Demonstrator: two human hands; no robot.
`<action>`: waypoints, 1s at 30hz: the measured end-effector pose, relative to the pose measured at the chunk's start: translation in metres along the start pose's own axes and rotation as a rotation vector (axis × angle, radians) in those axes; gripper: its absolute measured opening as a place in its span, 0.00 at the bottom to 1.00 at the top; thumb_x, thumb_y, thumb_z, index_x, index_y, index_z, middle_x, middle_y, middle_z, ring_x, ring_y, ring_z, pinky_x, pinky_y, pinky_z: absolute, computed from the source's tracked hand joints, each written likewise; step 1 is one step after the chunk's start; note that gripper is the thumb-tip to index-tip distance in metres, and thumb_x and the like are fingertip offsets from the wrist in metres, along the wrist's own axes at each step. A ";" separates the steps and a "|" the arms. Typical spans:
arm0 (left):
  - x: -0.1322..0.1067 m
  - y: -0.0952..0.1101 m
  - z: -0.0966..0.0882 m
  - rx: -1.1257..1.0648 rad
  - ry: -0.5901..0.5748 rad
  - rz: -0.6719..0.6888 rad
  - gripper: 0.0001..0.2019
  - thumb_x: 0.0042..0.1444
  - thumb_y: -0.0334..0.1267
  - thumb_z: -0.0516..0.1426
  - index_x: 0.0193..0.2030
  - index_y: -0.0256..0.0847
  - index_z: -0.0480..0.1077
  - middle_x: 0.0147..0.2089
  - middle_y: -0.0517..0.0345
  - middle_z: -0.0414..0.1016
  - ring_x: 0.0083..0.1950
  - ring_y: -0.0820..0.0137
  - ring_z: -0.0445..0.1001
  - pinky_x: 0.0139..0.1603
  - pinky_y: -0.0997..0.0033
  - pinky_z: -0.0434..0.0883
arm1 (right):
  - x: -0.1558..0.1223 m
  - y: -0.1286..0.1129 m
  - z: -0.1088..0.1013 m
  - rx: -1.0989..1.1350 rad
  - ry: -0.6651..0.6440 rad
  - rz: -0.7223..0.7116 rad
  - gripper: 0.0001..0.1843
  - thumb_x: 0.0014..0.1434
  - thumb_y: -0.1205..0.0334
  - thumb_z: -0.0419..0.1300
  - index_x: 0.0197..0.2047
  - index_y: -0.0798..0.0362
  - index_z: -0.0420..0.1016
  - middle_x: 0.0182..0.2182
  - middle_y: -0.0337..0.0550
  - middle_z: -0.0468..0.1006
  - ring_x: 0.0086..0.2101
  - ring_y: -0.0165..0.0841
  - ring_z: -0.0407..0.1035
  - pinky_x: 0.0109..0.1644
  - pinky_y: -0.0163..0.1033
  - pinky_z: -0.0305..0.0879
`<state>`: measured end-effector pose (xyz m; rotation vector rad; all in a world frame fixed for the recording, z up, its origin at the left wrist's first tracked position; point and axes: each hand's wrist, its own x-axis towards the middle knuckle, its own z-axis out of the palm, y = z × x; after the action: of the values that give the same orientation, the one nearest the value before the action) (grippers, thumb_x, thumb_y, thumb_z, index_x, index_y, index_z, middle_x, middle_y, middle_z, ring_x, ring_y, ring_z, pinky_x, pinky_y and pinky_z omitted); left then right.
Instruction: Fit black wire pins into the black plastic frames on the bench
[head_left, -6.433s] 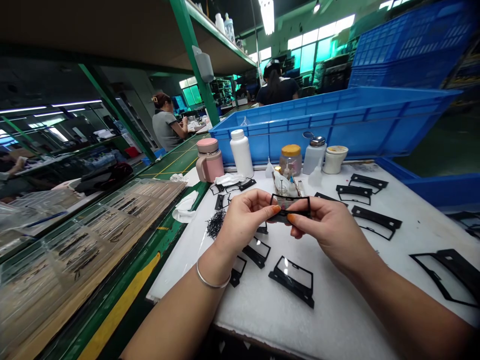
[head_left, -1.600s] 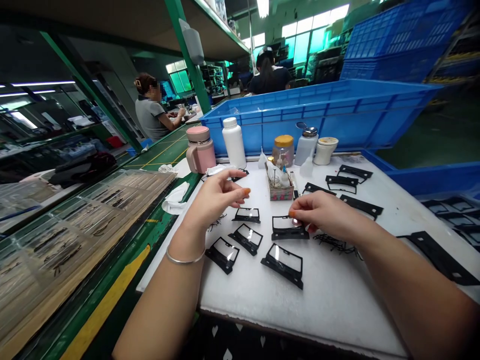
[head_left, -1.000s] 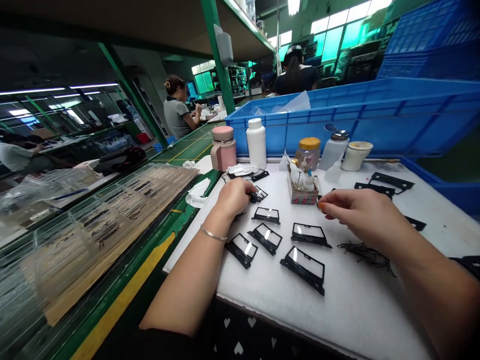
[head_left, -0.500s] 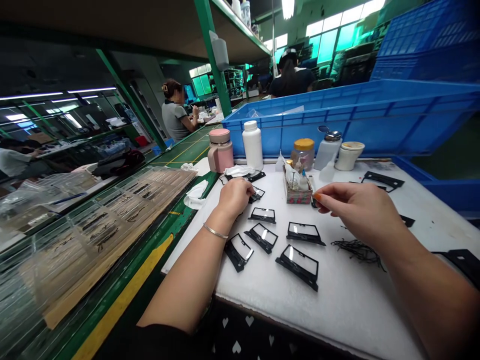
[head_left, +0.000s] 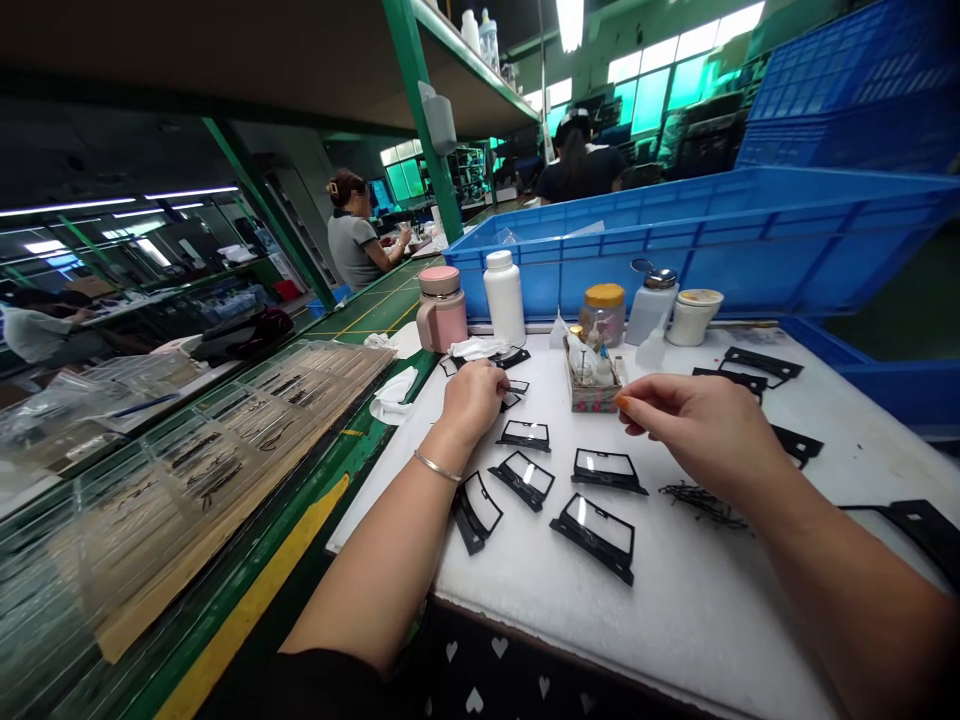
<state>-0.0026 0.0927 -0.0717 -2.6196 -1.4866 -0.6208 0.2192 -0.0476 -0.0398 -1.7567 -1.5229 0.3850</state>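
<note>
My left hand (head_left: 474, 402) is closed, its fingertips at the left edge of a small black frame with a clear window (head_left: 516, 390); whether they grip it is hidden. My right hand (head_left: 694, 422) makes a pinch, thumb against finger, just right of a small box of bottles (head_left: 596, 400); anything held there is too small to make out. Between my arms lie several similar black frames with clear windows, one nearest me (head_left: 598, 530) and another farther right (head_left: 609, 470). A tangle of thin black strips (head_left: 701, 503) lies under my right wrist.
Behind stand a pink mug (head_left: 442, 315), a white bottle (head_left: 505, 300), a yellow-lidded jar (head_left: 604, 312) and a pump bottle (head_left: 652, 305). A large blue crate (head_left: 712, 250) closes off the back. Left is a clear divided tray (head_left: 247, 440). Co-workers sit farther off.
My right hand has shifted slightly left and down, close to the small box. The left hand stays at the same frame with little movement. The view has tilted slightly.
</note>
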 end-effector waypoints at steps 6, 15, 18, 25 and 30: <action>-0.011 0.009 -0.025 -0.072 0.221 0.040 0.07 0.61 0.31 0.57 0.41 0.41 0.77 0.41 0.54 0.72 0.44 0.67 0.70 0.44 0.71 0.67 | -0.001 0.000 0.001 0.131 -0.083 -0.003 0.10 0.57 0.57 0.59 0.32 0.50 0.80 0.25 0.38 0.79 0.28 0.35 0.74 0.32 0.38 0.66; -0.039 0.057 -0.051 -0.234 0.471 0.597 0.06 0.62 0.30 0.56 0.37 0.39 0.74 0.37 0.54 0.72 0.38 0.70 0.67 0.39 0.71 0.66 | -0.004 -0.007 0.003 0.782 -0.341 0.102 0.21 0.58 0.44 0.62 0.36 0.57 0.78 0.32 0.48 0.80 0.29 0.31 0.75 0.29 0.31 0.67; -0.042 0.062 -0.050 -0.254 0.466 0.660 0.05 0.61 0.28 0.57 0.38 0.39 0.75 0.37 0.55 0.73 0.37 0.70 0.67 0.39 0.70 0.66 | -0.004 -0.005 0.004 0.818 -0.293 0.077 0.18 0.57 0.49 0.64 0.30 0.57 0.77 0.25 0.45 0.79 0.26 0.28 0.73 0.28 0.30 0.66; -0.046 0.072 -0.055 -0.601 0.436 0.536 0.05 0.60 0.28 0.59 0.42 0.39 0.75 0.38 0.56 0.73 0.40 0.71 0.71 0.42 0.71 0.69 | 0.003 -0.001 -0.005 0.985 0.216 0.130 0.09 0.55 0.61 0.63 0.28 0.58 0.76 0.20 0.41 0.76 0.20 0.26 0.70 0.20 0.26 0.59; -0.051 0.117 -0.053 -0.337 -0.070 0.692 0.02 0.59 0.32 0.60 0.39 0.39 0.75 0.37 0.56 0.73 0.40 0.67 0.71 0.41 0.68 0.70 | 0.007 0.002 -0.009 1.070 0.326 0.110 0.07 0.54 0.62 0.61 0.29 0.57 0.76 0.20 0.40 0.75 0.20 0.26 0.70 0.20 0.26 0.59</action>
<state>0.0554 -0.0242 -0.0265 -3.1448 -0.4176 -0.7370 0.2287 -0.0440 -0.0334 -0.9656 -0.7270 0.7497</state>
